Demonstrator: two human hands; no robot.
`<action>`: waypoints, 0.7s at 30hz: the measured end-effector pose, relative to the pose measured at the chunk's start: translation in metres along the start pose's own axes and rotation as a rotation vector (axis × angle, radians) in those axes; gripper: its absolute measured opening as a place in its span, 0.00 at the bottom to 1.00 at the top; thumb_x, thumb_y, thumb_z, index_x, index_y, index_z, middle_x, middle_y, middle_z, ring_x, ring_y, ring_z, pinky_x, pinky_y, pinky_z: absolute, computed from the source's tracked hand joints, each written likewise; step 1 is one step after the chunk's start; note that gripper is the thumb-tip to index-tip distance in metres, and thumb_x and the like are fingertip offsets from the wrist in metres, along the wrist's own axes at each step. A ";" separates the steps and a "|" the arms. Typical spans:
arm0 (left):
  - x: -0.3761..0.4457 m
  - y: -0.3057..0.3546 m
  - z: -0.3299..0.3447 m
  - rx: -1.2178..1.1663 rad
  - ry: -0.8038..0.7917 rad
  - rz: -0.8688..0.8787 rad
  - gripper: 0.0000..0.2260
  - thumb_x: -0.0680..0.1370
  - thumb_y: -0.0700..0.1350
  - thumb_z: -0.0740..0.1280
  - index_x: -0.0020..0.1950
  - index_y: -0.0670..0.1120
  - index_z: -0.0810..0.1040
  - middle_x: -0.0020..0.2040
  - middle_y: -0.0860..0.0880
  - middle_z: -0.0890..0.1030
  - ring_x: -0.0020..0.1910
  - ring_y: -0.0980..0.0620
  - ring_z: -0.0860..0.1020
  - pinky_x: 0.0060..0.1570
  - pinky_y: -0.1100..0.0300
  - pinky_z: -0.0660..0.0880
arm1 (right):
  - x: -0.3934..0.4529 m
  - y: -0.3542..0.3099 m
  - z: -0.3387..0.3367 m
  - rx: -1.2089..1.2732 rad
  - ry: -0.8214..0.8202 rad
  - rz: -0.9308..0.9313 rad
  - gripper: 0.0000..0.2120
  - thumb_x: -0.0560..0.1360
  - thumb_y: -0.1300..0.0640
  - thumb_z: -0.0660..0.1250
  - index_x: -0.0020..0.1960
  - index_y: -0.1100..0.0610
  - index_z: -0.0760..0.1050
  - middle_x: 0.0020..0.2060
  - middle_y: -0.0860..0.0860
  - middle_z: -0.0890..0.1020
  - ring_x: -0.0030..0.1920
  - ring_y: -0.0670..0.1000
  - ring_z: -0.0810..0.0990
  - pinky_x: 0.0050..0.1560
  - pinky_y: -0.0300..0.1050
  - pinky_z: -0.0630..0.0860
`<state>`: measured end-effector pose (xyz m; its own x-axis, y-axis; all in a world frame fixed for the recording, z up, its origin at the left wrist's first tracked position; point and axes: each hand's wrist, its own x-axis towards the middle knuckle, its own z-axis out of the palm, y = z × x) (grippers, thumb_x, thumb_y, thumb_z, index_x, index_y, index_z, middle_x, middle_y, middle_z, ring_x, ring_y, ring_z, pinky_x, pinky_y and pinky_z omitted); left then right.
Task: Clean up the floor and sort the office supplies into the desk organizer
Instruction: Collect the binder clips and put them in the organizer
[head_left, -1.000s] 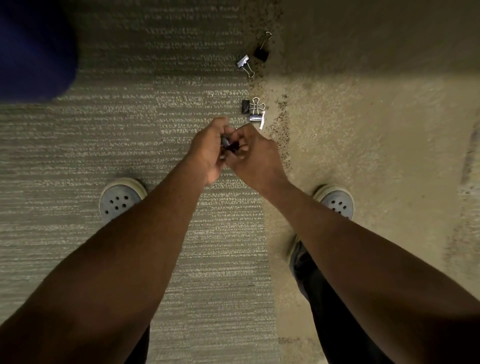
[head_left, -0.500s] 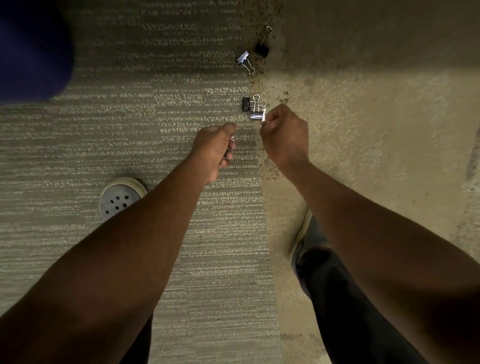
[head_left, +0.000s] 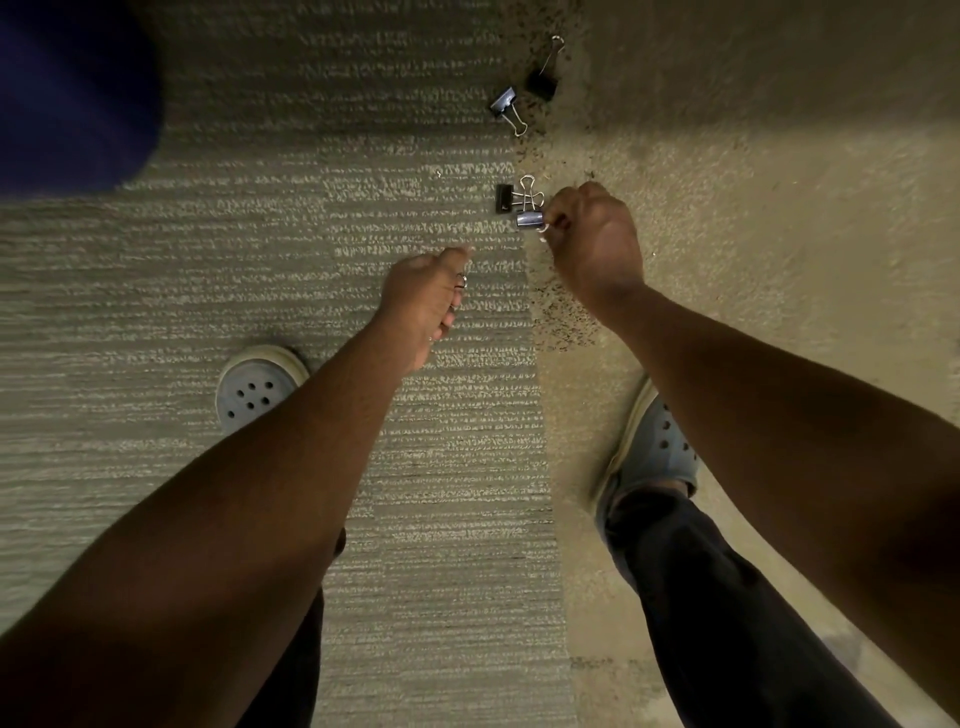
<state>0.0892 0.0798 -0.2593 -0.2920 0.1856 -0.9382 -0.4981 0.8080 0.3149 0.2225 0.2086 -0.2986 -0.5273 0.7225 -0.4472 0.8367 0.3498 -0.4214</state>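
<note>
Several black binder clips lie on the carpet ahead of me. My right hand pinches the wire handle of one binder clip. Just beyond it lies another clip with its silver handles spread. Two more clips lie farther off near the carpet seam. My left hand hovers lower and to the left, fingers curled round something with a bit of silver wire showing; the thing itself is hidden.
Striped grey carpet meets a plainer tan carpet along a seam strewn with dark crumbs. My two pale perforated clogs stand on either side. A dark blue shape fills the top-left corner.
My hands were together around a small item; they parted. The right hand reached forward to the nearest clip and now pinches its handle. The left hand stayed curled.
</note>
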 end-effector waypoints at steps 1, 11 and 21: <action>-0.001 0.000 -0.001 -0.003 -0.002 0.000 0.11 0.78 0.52 0.66 0.39 0.47 0.74 0.31 0.51 0.73 0.25 0.56 0.66 0.21 0.66 0.61 | -0.001 -0.001 -0.002 0.014 0.012 0.010 0.05 0.77 0.61 0.65 0.47 0.56 0.79 0.44 0.51 0.80 0.37 0.45 0.75 0.31 0.26 0.65; -0.039 0.016 -0.048 -0.143 0.080 -0.059 0.12 0.77 0.52 0.67 0.37 0.48 0.74 0.31 0.51 0.73 0.25 0.55 0.67 0.24 0.64 0.63 | -0.019 -0.126 -0.084 0.440 0.218 -0.081 0.03 0.74 0.62 0.70 0.42 0.56 0.78 0.38 0.48 0.82 0.36 0.45 0.81 0.37 0.40 0.79; -0.072 0.038 -0.102 -0.038 0.158 0.020 0.10 0.76 0.47 0.65 0.36 0.44 0.75 0.29 0.47 0.72 0.27 0.49 0.68 0.33 0.58 0.64 | -0.006 -0.367 -0.139 0.682 0.533 -0.795 0.03 0.74 0.67 0.68 0.42 0.65 0.78 0.37 0.56 0.79 0.37 0.50 0.76 0.38 0.38 0.72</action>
<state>0.0082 0.0402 -0.1654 -0.4250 0.1088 -0.8986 -0.5203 0.7830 0.3408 -0.0604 0.1587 -0.0312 -0.6015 0.6594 0.4510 -0.0379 0.5404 -0.8406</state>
